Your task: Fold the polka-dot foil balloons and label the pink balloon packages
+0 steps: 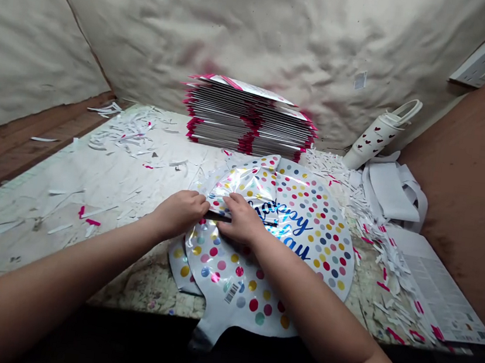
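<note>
A flat, uninflated foil balloon [328, 239] with coloured dots and blue lettering lies on the table, its tail hanging over the front edge. On top of it is a partly folded foil balloon [247, 179] of the same dotted print. My left hand [183, 212] is closed on the left end of the folded one's near edge. Just right of it, my right hand [242, 220] grips that same edge, fingers above and thumb below. Another dotted piece [183, 268] sticks out from beneath at the lower left.
Behind the balloons stands a tall stack of pink-and-white folded cards [250, 118]. A white tumbler with hearts [374, 139] leans at the back right, near white paper strips [394, 188] and a printed sheet [441, 288]. Paper scraps [134, 127] litter the table [105, 182].
</note>
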Tool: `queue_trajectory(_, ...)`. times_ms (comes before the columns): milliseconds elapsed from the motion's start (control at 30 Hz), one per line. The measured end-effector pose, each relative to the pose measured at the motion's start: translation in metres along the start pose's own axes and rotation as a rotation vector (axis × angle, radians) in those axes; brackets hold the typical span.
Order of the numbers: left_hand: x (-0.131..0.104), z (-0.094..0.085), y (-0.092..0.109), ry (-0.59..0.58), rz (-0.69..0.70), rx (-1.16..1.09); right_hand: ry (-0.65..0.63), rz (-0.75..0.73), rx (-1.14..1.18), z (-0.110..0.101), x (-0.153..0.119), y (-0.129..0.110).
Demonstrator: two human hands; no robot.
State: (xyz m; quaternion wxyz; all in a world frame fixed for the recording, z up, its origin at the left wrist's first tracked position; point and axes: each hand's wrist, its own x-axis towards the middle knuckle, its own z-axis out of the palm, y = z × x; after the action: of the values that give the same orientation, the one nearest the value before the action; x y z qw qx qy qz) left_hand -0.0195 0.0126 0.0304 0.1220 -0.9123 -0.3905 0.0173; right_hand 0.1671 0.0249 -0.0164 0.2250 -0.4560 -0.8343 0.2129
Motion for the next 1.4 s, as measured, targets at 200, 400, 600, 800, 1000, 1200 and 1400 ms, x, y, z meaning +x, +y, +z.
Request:
queue_trajectory(200, -0.008, -0.006, 0.044, 0.192, 0.009, 0.007, 0.222, 0.116, -0.055, 0.016, 0.012, -0.008)
queue_trajectory(400, -0.023, 0.037, 0.044, -0.067, -0.262, -0.176, 0.760, 0.220, -0.009, -0.099, -0.007, 0.051)
queue_trajectory(600, -0.019, 0.025, 0.032, -0.108, -0.396, -0.461, 1.530, 0.076, -0.404, -0.233, -0.081, 0.068)
queue_trajectory(800, -0.008, -0.023, 0.082, -0.355, -0.579, -1.979, 0.692, -0.333, -0.396, -0.118, -0.115, 0.005)
queue_trajectory(1000, -0.008, -0.029, 0.107, -0.497, -1.014, -2.231, -0.071, -0.154, -0.126, -0.056, -0.130, 0.015)
queue_trajectory(1200, -0.004, -0.027, 0.101, -0.481, -0.947, -2.161, -0.221, -0.030, -0.160, -0.065, -0.125, 0.009)
queue_trajectory(1400, 0.002, -0.023, 0.086, -0.364, -0.878, -1.948, 0.101, 0.015, -0.113, -0.063, -0.106, 0.021)
